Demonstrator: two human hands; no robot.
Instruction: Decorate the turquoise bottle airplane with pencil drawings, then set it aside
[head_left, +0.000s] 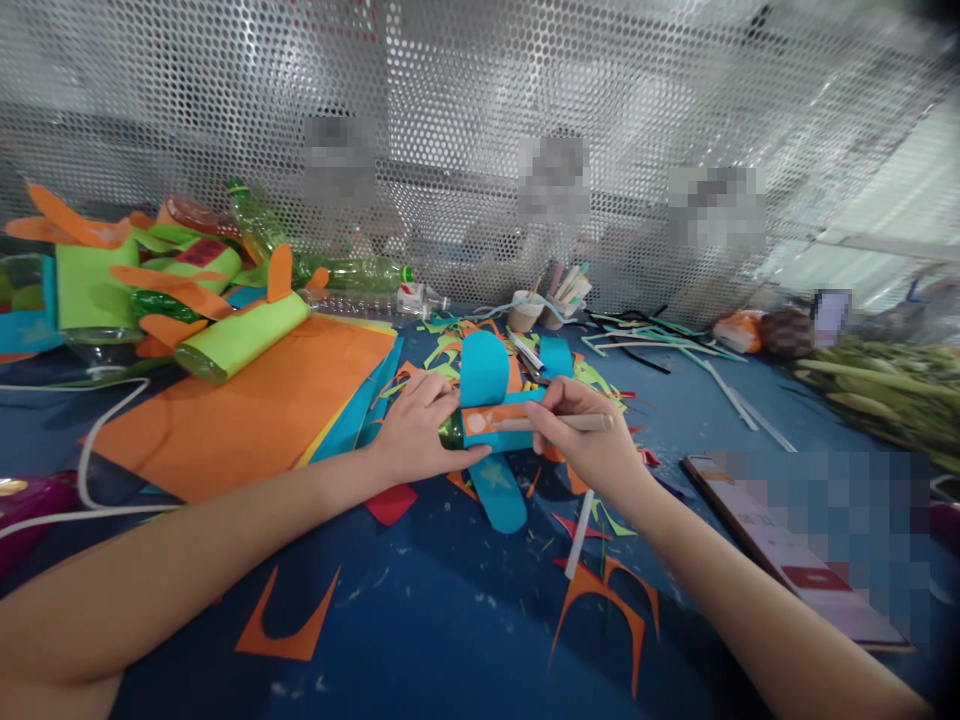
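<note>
My left hand (pixel 418 420) is closed around the left end of a green plastic bottle (pixel 451 432). Blue paper (pixel 517 438) wraps the bottle, with an orange strip (pixel 495 416) along its upper side bearing a pale round mark. Blue paper flaps stick out: an upper flap (pixel 484 368) and a lower flap (pixel 497 495) with a pale star. In my right hand (pixel 581 425) a beige pen-like stick (pixel 592 422) is pinched, its thin end over the orange strip. Whether it is a pen or a brush, I cannot tell. My right fingers also rest against the blue paper.
Orange sheets (pixel 300 400) lie left, below several paper-covered bottles (pixel 247 335). Cut scraps (pixel 289 625) and a white stick (pixel 579 535) litter the table. Cups with pens (pixel 525 312) stand by the mesh wall (pixel 450 90). A phone (pixel 795 560) lies right; a white cable (pixel 90 450) loops left.
</note>
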